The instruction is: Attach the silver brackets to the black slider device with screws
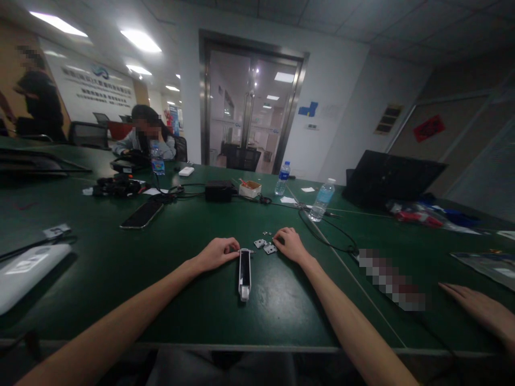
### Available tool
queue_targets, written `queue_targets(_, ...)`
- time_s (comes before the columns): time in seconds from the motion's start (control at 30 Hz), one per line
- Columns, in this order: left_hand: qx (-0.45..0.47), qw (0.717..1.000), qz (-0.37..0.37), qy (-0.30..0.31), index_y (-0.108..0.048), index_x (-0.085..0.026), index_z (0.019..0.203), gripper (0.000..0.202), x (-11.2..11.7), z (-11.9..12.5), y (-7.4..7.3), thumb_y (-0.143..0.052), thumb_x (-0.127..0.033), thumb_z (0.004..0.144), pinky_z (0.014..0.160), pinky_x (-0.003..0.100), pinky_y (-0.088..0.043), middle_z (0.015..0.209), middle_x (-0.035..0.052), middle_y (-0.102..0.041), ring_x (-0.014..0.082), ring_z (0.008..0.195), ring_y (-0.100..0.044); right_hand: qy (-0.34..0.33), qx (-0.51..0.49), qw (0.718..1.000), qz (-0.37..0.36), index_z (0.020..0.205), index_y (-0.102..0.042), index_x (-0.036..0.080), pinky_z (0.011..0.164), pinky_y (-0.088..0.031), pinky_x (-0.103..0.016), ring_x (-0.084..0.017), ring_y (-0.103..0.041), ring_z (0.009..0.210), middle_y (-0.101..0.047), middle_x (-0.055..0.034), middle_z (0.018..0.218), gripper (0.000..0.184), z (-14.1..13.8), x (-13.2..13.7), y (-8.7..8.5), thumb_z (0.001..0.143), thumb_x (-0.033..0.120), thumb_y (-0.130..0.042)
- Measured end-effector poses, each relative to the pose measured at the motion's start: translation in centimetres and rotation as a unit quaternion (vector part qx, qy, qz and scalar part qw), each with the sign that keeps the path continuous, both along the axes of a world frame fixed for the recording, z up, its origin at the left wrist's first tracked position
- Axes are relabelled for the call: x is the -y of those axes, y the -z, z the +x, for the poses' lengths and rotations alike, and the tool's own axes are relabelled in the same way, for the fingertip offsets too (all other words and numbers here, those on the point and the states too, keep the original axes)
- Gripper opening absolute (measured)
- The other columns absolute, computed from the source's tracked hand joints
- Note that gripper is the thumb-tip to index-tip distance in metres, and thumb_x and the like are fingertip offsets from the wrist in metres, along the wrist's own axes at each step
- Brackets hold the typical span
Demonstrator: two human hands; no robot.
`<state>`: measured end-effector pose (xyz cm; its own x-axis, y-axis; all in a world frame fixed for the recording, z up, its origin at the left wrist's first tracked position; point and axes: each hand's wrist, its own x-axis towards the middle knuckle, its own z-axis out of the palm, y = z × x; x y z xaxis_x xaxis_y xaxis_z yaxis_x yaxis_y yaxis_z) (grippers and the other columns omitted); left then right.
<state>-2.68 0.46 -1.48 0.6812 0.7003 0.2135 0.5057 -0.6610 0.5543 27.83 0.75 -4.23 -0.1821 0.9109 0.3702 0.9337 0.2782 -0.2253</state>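
Observation:
A long black-and-white electric screwdriver lies on the green table, pointing away from me. My left hand rests just left of its far end, fingers curled, fingertips touching the tip. My right hand lies to the right, fingers curled by two small metal hinges. A few tiny screws lie just beyond the hinges.
A phone, a black power brick, cables, a small box and two water bottles lie farther back. A laptop stands right, a white device left. Another person's hand rests at the right edge. One person sits far back and another stands at the far left.

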Motion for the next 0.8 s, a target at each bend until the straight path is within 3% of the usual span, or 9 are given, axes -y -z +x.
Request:
queue_targets(0.17,-0.006,1.000,-0.007,-0.002,-0.064,-0.016,0.101,0.031,-0.32,-0.04,0.25,-0.056,-0.043,0.089,0.060,0.024,-0.040,0.088,0.0023,-0.066,0.0135,0.064,-0.053,0.015,-0.003,1.000,-0.016,0.088,-0.067,0.019,0.088,-0.037,-0.031,-0.021,-0.049,0.101,-0.062,-0.0073,0.102,0.013,-0.11,0.08,-0.14,0.087,0.029,-0.059)
queue_targets(0.37,-0.005,1.000,-0.021,0.000,-0.064,-0.017,0.103,0.027,-0.15,-0.04,0.02,-0.057,-0.038,0.089,0.061,0.023,-0.041,0.091,0.0023,-0.066,0.0146,0.070,-0.056,0.023,0.004,0.999,-0.040,0.104,-0.068,0.022,0.088,-0.037,-0.032,-0.021,-0.050,0.104,-0.061,-0.0078,0.109,0.021,-0.02,0.16,-0.10,0.090,0.029,-0.054)
queue_targets(0.8,0.008,1.000,-0.019,-0.005,-0.064,-0.017,0.101,0.032,-0.21,-0.03,0.24,-0.058,-0.046,0.088,0.062,0.024,-0.042,0.085,0.0017,-0.065,0.0142,0.068,-0.055,0.041,0.022,0.995,-0.085,0.093,-0.066,0.016,0.079,-0.041,-0.024,-0.017,-0.058,0.088,-0.065,-0.0080,0.095,0.017,0.10,0.08,-0.73,0.090,0.025,-0.052)
